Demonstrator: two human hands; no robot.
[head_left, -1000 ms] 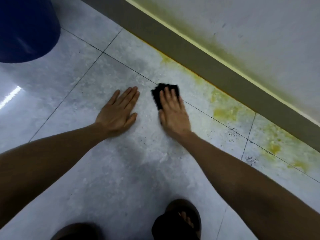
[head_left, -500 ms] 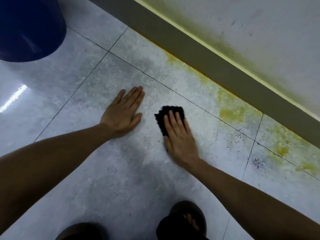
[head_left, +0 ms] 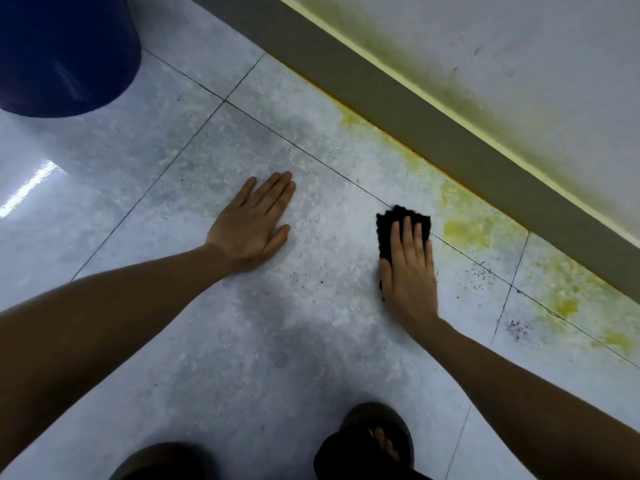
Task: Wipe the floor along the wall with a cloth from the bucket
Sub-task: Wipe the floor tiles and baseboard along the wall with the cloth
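A small black cloth (head_left: 389, 225) lies flat on the pale grey tiled floor (head_left: 311, 341). My right hand (head_left: 408, 271) presses down on it, fingers together and pointing toward the wall, so most of the cloth is hidden under the palm. My left hand (head_left: 251, 223) rests flat on the floor to the left, fingers straight, holding nothing. Yellow stains (head_left: 467, 226) spread over the tiles along the grey skirting board (head_left: 450, 133), just right of the cloth. The dark blue bucket (head_left: 62, 53) stands at the top left.
The white wall (head_left: 519, 64) with a greenish-yellow smear runs diagonally from top centre to the right. Dark specks (head_left: 483, 271) dot the tile right of my right hand. My two feet in dark sandals (head_left: 374, 441) are at the bottom edge.
My right hand has slid the cloth to the right, toward the yellow stains by the skirting. My left hand has stayed planted on the floor.
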